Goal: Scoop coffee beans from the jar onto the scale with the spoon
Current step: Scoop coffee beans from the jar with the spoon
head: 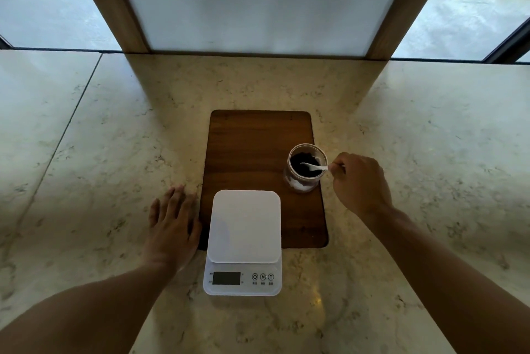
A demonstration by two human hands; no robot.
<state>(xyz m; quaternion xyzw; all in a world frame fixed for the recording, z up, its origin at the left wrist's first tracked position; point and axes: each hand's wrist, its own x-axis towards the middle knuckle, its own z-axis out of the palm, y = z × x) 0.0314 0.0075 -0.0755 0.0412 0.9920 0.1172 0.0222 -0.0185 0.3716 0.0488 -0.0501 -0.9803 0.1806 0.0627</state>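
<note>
A clear glass jar (304,181) with dark coffee beans (301,166) stands open on the right side of a wooden board (252,147). A small white spoon (314,166) reaches into the jar, its bowl among the beans. My right hand (360,181) pinches the spoon's handle just right of the jar's rim. A white digital scale (245,227) sits at the board's near edge, its platform bare and its display blank. My left hand (173,224) lies flat on the counter left of the scale, fingers spread, holding nothing.
The board rests on a pale marble counter (114,153). A wide wood-framed pillar (258,4) rises at the back behind the board, with windows on both sides.
</note>
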